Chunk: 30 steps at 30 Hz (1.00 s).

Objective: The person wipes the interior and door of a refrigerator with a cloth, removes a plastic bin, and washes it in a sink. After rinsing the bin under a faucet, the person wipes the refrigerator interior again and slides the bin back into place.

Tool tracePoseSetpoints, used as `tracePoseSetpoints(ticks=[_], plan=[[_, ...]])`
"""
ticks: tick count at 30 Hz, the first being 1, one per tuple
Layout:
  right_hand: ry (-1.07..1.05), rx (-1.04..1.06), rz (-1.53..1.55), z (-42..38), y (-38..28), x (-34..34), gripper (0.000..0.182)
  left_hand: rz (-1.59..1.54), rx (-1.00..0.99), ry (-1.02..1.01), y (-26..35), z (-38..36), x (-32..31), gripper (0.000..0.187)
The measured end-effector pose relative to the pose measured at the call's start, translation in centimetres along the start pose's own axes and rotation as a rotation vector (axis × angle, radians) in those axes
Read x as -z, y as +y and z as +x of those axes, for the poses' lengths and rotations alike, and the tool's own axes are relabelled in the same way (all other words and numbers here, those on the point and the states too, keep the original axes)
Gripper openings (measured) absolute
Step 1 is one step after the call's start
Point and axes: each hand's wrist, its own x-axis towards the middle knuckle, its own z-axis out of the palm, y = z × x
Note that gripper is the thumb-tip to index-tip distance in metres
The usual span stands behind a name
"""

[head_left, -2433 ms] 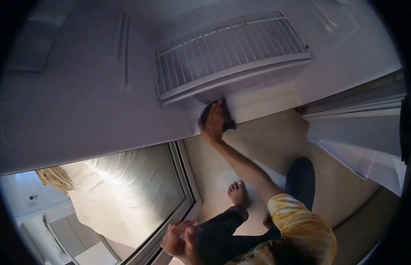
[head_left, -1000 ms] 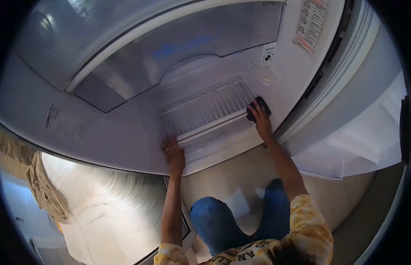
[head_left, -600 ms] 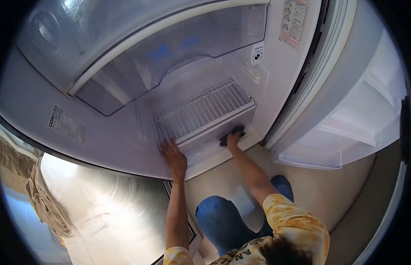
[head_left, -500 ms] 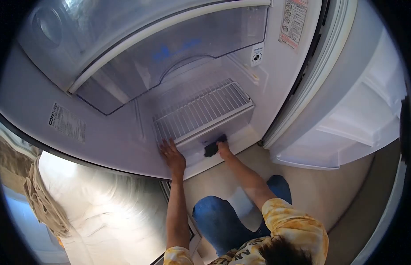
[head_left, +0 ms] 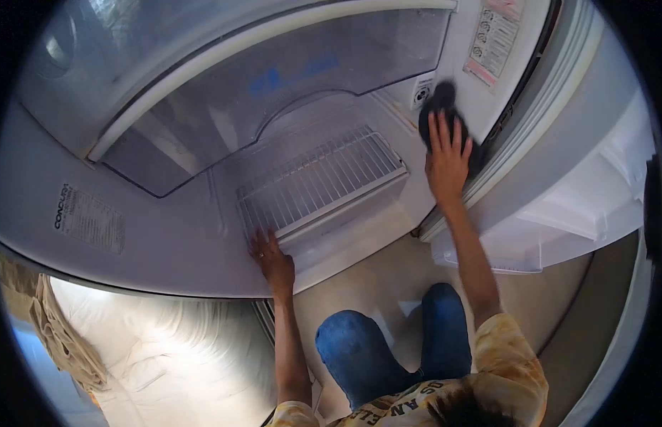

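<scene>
In the head view, my right hand (head_left: 448, 167) presses a dark cloth (head_left: 439, 107) against the right inner side of an open refrigerator (head_left: 153, 249). Its fingers lie extended over the cloth, which bunches out above and beside them. My left hand (head_left: 274, 267) rests by the front left corner of a white wire shelf (head_left: 324, 181), low in the refrigerator. The left fingers are spread and hold nothing. A ring shows on one of them.
The open refrigerator door (head_left: 566, 192) stands to the right, with moulded shelves. A clear drawer front (head_left: 288, 78) spans the upper compartment. At lower left lies a white cushioned surface (head_left: 167, 349) beside brown fabric (head_left: 60, 334). Below is a beige floor (head_left: 388, 277).
My right hand has moved up and right with the dark cloth, from the low front ledge to the right side. The left hand stays near the shelf corner. The view has shifted slightly.
</scene>
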Motion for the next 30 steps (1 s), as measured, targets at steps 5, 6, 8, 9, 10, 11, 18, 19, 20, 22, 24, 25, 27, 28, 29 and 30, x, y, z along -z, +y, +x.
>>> tracePoseSetpoints(ticks=[5, 6, 8, 9, 10, 11, 18, 19, 20, 22, 24, 25, 27, 28, 29, 30], plan=[[-0.371, 0.255, -0.492, -15.9, -1.3, -15.9, 0.061, 0.048, 0.034, -0.037, 0.3, -0.1, 0.5, 0.084], [-0.469, 0.224, -0.357, -18.0, -2.2, -17.3, 0.058, 0.075, 0.019, -0.046, 0.2, -0.2, 0.2, 0.084], [-0.613, 0.053, -0.031, -23.3, -4.4, -20.3, 0.055, 0.039, 0.035, -0.089, 0.1, -0.1, -0.2, 0.089], [-0.644, -0.094, 0.152, -25.8, -5.7, -22.2, 0.054, 0.018, 0.043, -0.112, 0.1, 0.1, -0.4, 0.092], [-0.661, -0.244, 0.331, -27.3, -6.8, -23.3, 0.053, 0.029, 0.033, -0.097, 0.2, 0.4, -0.7, 0.092], [-0.591, -0.331, 0.390, -27.3, -8.5, -22.8, 0.052, 0.041, 0.023, -0.083, 0.1, 0.5, -0.9, 0.092], [-0.488, 0.062, 1.129, -32.8, -23.6, -11.3, 0.049, 0.056, -0.058, -0.051, -0.3, -0.1, -0.9, 0.096], [-0.657, -0.298, 1.514, -34.2, -23.8, -10.7, 0.050, 0.048, -0.062, -0.056, -0.4, -0.1, -0.9, 0.097], [-0.811, -0.695, 1.871, -35.6, -23.9, -10.8, 0.051, 0.039, -0.067, -0.059, -0.6, -0.2, -1.1, 0.098], [-0.961, -1.263, 2.266, -36.0, -21.1, -9.3, 0.053, 0.036, -0.071, -0.055, -0.6, 0.0, -1.2, 0.100], [-0.871, -1.353, 2.391, -32.9, -14.0, -4.7, 0.056, 0.057, -0.066, -0.056, -0.5, -0.1, -1.3, 0.101], [-0.763, -1.312, 2.447, -32.3, -10.9, -3.4, 0.057, 0.046, -0.079, -0.043, -0.6, -0.2, -1.4, 0.101], [-0.696, -1.471, 2.224, -34.5, -4.8, -2.5, 0.062, 0.031, -0.109, -0.024, -1.1, -0.2, -1.8, 0.102], [-0.775, -1.359, 1.915, -38.3, -1.9, -3.8, 0.064, 0.036, -0.106, -0.037, -1.2, -0.3, -1.8, 0.102], [-0.834, -1.225, 1.610, -41.6, -0.2, -4.8, 0.066, 0.037, -0.097, -0.045, -1.0, -0.2, -1.8, 0.102], [-0.862, -0.956, 1.128, -42.1, -0.3, -4.0, 0.065, 0.037, -0.083, -0.050, -0.9, -0.1, -1.8, 0.103]])
